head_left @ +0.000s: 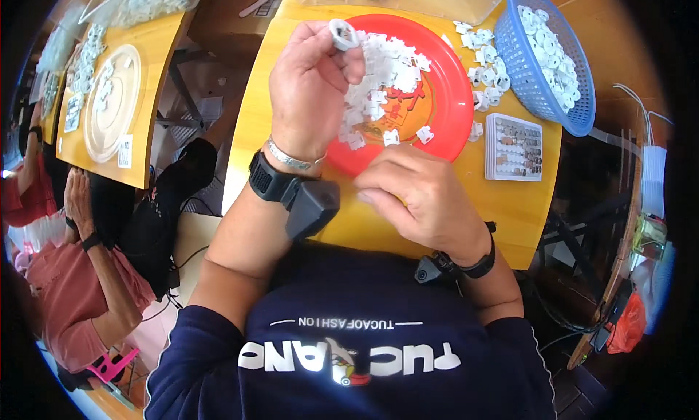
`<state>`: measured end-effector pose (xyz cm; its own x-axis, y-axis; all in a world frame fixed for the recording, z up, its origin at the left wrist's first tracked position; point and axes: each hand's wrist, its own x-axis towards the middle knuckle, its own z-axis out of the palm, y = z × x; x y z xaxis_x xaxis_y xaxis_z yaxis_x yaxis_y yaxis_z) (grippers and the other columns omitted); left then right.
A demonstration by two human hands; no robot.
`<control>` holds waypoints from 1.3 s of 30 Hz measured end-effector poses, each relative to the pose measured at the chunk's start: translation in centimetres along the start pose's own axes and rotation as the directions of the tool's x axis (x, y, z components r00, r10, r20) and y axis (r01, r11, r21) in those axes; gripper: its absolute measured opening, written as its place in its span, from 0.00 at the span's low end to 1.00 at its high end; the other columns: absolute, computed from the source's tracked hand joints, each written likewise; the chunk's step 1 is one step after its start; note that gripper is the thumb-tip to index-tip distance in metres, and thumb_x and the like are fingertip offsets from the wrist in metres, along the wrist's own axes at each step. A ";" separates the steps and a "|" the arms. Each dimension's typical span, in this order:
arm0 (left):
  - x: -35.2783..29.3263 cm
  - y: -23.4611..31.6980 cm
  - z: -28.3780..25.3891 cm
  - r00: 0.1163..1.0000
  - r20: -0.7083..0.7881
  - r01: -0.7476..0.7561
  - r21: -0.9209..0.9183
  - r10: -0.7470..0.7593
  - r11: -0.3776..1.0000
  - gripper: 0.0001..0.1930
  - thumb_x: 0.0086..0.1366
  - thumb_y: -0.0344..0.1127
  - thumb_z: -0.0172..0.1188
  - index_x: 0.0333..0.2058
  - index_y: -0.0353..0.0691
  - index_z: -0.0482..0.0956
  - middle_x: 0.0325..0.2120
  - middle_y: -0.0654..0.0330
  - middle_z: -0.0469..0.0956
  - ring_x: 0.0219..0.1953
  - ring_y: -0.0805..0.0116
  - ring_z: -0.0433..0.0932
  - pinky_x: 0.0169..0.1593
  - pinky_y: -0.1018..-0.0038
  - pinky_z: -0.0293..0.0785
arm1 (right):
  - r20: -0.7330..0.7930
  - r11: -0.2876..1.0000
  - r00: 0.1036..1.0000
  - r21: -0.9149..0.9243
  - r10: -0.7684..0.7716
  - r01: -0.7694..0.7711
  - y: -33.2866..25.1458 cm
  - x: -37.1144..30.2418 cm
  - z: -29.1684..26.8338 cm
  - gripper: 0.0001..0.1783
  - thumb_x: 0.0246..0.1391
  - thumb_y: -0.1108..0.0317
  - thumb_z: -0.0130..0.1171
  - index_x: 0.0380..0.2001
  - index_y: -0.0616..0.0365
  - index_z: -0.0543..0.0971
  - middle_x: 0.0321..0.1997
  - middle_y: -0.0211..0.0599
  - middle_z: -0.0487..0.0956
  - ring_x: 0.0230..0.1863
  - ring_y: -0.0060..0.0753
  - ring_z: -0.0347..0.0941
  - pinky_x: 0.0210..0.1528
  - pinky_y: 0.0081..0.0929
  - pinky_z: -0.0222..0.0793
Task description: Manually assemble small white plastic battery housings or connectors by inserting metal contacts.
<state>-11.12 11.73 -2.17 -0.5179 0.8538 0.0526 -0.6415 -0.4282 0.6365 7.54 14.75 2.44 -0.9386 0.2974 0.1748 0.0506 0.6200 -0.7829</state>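
Observation:
Raised over the left rim of a red plate [457, 99], my left hand [309, 85] is closed with a small round white plastic part [342, 35] between thumb and fingers. The part has a dark opening in its middle. My right hand [411, 194] is lower, by the plate's near edge, back upward and fingers curled together. Whatever its fingertips hold, if anything, is hidden. On the plate lies a heap of small flat white plastic pieces [375, 70], with several loose ones nearer my right hand.
At the right stands a blue basket [510, 63] full of white parts, with more parts [488, 77] beside it. A printed card stack [513, 147] lies near the yellow table's [349, 230] right edge. A clear bin [408, 5] is at the back. Another person [95, 296] sits left, by a second table [145, 121].

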 end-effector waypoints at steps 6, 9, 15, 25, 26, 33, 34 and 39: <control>-0.3 -0.5 0.1 0.995 0.077 -0.053 -0.029 0.055 0.998 0.07 0.69 0.33 0.46 0.38 0.35 0.68 0.32 0.57 0.75 0.33 0.68 0.74 0.37 0.74 0.70 | -0.081 0.997 0.996 -0.062 0.046 -0.051 -0.3 -1.7 -0.6 0.03 0.48 0.73 0.62 0.29 0.59 0.78 0.26 0.38 0.75 0.28 0.41 0.73 0.31 0.33 0.68; -0.7 -0.4 1.0 0.992 0.053 -0.115 0.058 0.112 0.992 0.07 0.69 0.33 0.45 0.37 0.35 0.68 0.32 0.57 0.75 0.32 0.69 0.74 0.37 0.74 0.70 | -0.124 0.995 0.989 -0.060 0.075 -0.083 -0.5 -3.2 -0.7 0.03 0.48 0.74 0.62 0.29 0.60 0.78 0.26 0.40 0.76 0.27 0.41 0.73 0.30 0.31 0.68; -4.3 2.8 0.7 0.965 0.184 -0.195 0.020 0.188 0.981 0.08 0.69 0.33 0.44 0.38 0.35 0.69 0.31 0.57 0.76 0.32 0.67 0.74 0.38 0.73 0.70 | -0.165 0.985 0.971 0.004 0.171 -0.173 -2.0 -5.5 -0.5 0.03 0.51 0.75 0.60 0.30 0.63 0.78 0.26 0.39 0.77 0.27 0.31 0.74 0.31 0.25 0.69; -14.7 9.5 -5.0 0.930 0.085 -0.362 0.040 0.358 0.931 0.10 0.67 0.34 0.50 0.42 0.35 0.69 0.35 0.50 0.73 0.34 0.62 0.69 0.39 0.71 0.66 | -0.170 0.981 0.966 0.026 0.196 -0.194 -3.5 -5.5 1.3 0.03 0.51 0.75 0.59 0.29 0.63 0.79 0.27 0.38 0.78 0.25 0.26 0.73 0.30 0.22 0.67; -15.7 9.9 -5.8 0.932 0.056 -0.360 0.047 0.357 0.932 0.10 0.66 0.34 0.51 0.41 0.35 0.69 0.35 0.50 0.73 0.34 0.63 0.69 0.38 0.71 0.65 | -0.101 0.983 0.978 0.049 0.181 -0.176 -4.1 -5.5 1.9 0.03 0.51 0.75 0.59 0.29 0.63 0.79 0.27 0.37 0.78 0.26 0.27 0.73 0.30 0.23 0.67; -19.6 9.6 -9.2 0.887 -0.187 -0.418 0.068 0.423 0.906 0.08 0.68 0.34 0.48 0.40 0.36 0.69 0.32 0.52 0.74 0.30 0.63 0.72 0.35 0.71 0.66 | 0.642 0.916 0.766 0.282 0.042 -0.287 -0.8 -8.1 13.6 0.09 0.55 0.68 0.54 0.35 0.62 0.78 0.33 0.45 0.80 0.37 0.42 0.77 0.42 0.34 0.71; -20.1 9.7 -9.4 0.883 -0.196 -0.420 0.073 0.426 0.905 0.08 0.68 0.34 0.48 0.40 0.36 0.69 0.32 0.52 0.74 0.30 0.63 0.72 0.35 0.71 0.66 | 0.659 0.898 0.737 0.220 0.150 -0.380 1.3 -8.0 15.3 0.10 0.55 0.68 0.53 0.35 0.63 0.78 0.33 0.46 0.80 0.37 0.40 0.77 0.42 0.33 0.71; -20.3 8.8 -10.3 0.878 -0.238 -0.398 0.122 0.416 0.909 0.08 0.68 0.34 0.48 0.40 0.37 0.68 0.31 0.51 0.74 0.30 0.63 0.71 0.34 0.72 0.65 | 0.654 0.448 0.535 0.317 0.535 -0.836 16.7 -10.3 21.4 0.16 0.52 0.67 0.57 0.43 0.63 0.78 0.39 0.43 0.80 0.37 0.35 0.77 0.41 0.29 0.72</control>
<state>-12.04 -12.45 -5.57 -0.8558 0.5013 0.1280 -0.3086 -0.6931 0.6514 10.70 6.48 -25.21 -0.6983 0.0158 -0.7157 0.6989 -0.2011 -0.6864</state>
